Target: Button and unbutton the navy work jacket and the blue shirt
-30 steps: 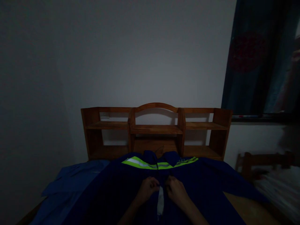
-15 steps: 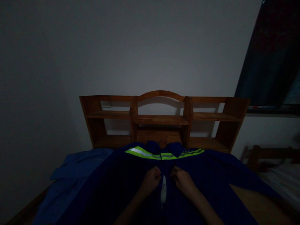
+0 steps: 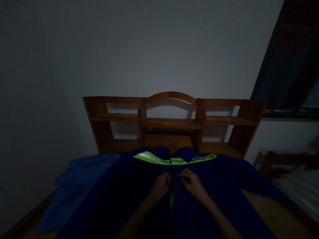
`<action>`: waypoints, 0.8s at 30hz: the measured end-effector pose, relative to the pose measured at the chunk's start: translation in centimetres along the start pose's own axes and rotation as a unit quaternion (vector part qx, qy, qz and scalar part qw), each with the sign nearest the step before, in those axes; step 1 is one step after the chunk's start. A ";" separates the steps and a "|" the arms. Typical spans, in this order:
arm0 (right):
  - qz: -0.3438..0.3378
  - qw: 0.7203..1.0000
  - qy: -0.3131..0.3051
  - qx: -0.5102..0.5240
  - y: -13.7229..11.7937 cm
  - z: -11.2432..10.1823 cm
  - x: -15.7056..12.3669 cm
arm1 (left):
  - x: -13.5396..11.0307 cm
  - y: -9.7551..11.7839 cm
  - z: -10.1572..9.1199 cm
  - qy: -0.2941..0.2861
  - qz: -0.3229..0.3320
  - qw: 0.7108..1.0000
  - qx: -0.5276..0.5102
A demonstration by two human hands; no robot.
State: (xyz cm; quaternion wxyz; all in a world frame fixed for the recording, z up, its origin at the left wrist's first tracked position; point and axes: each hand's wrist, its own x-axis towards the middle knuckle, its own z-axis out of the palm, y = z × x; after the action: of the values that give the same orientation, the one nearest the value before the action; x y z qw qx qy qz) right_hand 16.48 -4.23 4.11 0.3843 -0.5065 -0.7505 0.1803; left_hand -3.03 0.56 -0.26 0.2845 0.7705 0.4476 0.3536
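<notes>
A dark blue jacket with a collar and a yellow-green reflective stripe across the chest lies spread out before me. My left hand is closed at the left edge of its front opening, just under the stripe. On the opposite edge, my right hand pinches the cloth between thumb and fingers. Between the hands the two front edges lie close together, with a thin pale strip showing lower down. The dim light hides the fine detail at the fingertips.
Behind the jacket stands a wooden shelf unit against the wall. A lighter blue folded garment lies at the left. Bare wooden surface shows at the lower right, and a dark curtain hangs at the upper right.
The jacket's front edges have come closer together, so the pale gap between them is narrower. My right hand has shifted slightly left and up. The view has tilted a little down.
</notes>
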 end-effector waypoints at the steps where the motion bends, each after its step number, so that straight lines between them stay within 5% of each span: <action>1: 0.003 0.999 0.007 0.036 0.1 -0.1 0.2 | 0.0 0.1 -0.1 0.001 -0.004 1.000 -0.008; 7: -0.009 0.984 -0.022 0.177 -0.1 -0.1 0.7 | -0.6 2.1 0.4 0.039 -0.031 0.988 -0.146; 24: 0.027 0.995 0.033 0.087 -1.0 0.7 0.3 | -1.5 3.1 2.2 0.080 0.010 0.977 -0.198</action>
State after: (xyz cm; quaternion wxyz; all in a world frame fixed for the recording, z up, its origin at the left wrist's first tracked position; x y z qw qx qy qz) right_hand 15.30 -4.33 4.41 0.4464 -0.4968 -0.7051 0.2383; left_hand -0.25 -2.42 0.37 0.3913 0.6721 0.3823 0.4991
